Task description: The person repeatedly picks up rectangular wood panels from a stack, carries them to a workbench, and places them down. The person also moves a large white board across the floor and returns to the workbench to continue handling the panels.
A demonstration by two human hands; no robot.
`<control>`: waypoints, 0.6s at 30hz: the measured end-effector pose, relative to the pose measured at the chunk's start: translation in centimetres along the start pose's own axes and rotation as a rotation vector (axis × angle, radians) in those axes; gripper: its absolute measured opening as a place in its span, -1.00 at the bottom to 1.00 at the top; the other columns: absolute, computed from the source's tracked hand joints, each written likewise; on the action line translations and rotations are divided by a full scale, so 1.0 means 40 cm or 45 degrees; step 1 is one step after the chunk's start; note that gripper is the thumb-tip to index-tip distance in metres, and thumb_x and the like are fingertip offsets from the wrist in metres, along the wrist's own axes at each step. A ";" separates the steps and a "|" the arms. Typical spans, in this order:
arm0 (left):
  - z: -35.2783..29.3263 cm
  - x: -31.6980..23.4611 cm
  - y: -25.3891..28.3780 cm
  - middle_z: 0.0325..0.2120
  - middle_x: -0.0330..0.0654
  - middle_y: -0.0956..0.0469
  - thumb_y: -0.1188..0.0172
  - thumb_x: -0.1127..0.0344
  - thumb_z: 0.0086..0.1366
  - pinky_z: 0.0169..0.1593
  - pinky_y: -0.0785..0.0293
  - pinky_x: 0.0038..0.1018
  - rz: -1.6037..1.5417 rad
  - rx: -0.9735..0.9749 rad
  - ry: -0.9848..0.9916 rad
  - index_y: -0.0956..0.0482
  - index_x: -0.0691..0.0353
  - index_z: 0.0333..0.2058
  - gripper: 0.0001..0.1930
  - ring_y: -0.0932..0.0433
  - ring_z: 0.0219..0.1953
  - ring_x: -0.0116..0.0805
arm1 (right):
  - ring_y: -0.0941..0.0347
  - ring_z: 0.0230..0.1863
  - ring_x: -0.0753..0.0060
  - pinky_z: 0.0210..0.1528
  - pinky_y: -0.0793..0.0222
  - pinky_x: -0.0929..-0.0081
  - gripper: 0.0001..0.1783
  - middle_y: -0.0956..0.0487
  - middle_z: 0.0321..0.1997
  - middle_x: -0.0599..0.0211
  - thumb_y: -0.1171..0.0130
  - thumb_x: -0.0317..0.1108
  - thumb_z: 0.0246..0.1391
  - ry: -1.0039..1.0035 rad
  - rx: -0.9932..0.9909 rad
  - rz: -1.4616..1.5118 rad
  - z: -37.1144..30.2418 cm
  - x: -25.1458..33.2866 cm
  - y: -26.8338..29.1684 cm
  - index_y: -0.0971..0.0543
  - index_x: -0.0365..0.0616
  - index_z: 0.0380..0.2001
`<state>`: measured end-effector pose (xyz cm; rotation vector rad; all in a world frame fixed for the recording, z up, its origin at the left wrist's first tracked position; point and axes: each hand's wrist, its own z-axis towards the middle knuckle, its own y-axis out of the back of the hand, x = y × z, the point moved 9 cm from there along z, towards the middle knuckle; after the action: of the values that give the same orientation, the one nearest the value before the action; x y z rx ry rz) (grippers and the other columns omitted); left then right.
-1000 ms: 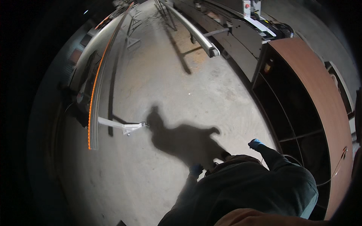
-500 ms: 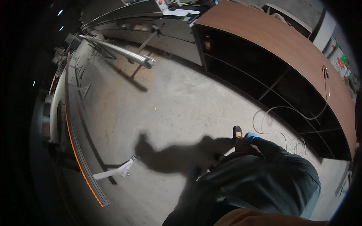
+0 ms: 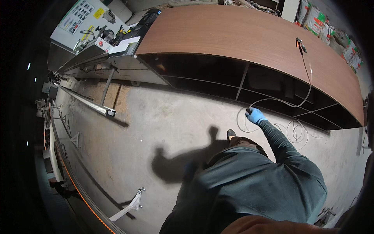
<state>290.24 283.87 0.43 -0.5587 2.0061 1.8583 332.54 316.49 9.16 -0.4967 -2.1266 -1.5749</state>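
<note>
My right hand (image 3: 256,116), in a blue glove, reaches out in front of the long brown-topped cabinet (image 3: 233,33). Its fingers are curled round a small dark thing (image 3: 248,111) that I cannot make out. Close by hangs a thin pale hose (image 3: 269,99), running from a nozzle-like fitting (image 3: 300,45) on the cabinet top down to loose loops on the floor. Whether the hand touches the hose is unclear. My left hand (image 3: 190,169) is a dim bluish blur beside my body, its fingers hidden in shadow.
At the far left stands a machine with a control panel (image 3: 76,19). A roller rail (image 3: 87,100) juts over the concrete floor (image 3: 175,113). A long orange-edged rail (image 3: 80,191) on a white bracket (image 3: 132,206) runs along the left. Several bags (image 3: 315,21) stand behind the cabinet.
My view has turned rightward, and the cabinet fills more of it. My right hand has come up and forward from beside my leg towards the cabinet front.
</note>
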 end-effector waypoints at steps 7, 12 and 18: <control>0.443 -0.121 -0.189 -0.54 -0.10 -0.53 -0.19 0.28 0.17 -0.47 -0.37 -0.31 0.917 0.741 -0.261 -0.53 0.13 -0.56 -0.85 -0.50 -0.54 -0.20 | -0.31 0.39 -0.11 0.37 -0.22 -0.02 -0.45 -0.46 0.33 0.01 -0.27 -0.14 0.14 0.487 -1.074 -0.603 0.109 0.025 0.598 -0.51 -0.14 0.15; 0.708 -0.270 -0.054 -0.51 -0.27 -0.53 -0.18 0.30 0.31 -0.48 -0.38 -0.41 -0.538 0.656 0.054 -0.54 0.17 -0.46 -0.83 -0.52 -0.50 -0.41 | -0.24 0.47 -0.04 0.44 -0.15 -0.03 -0.14 -0.38 0.43 0.08 -0.30 0.19 -0.03 0.241 -1.001 -0.582 0.173 -0.091 0.632 -0.46 -0.06 0.28; 0.811 -0.468 -0.212 -0.43 -0.26 -0.60 -0.22 0.22 0.36 -0.34 -0.49 -0.45 -0.945 0.906 0.550 -0.64 0.17 -0.29 -0.84 -0.56 -0.42 -0.37 | -0.19 0.51 -0.08 0.48 -0.13 -0.01 -0.02 -0.33 0.46 0.02 -0.48 0.04 -0.29 0.171 -0.862 -0.487 0.155 -0.081 0.617 -0.45 -0.09 0.26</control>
<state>310.29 316.60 0.01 -1.3054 2.0918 0.5720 347.52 329.37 25.53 -0.1745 -1.6102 -2.4780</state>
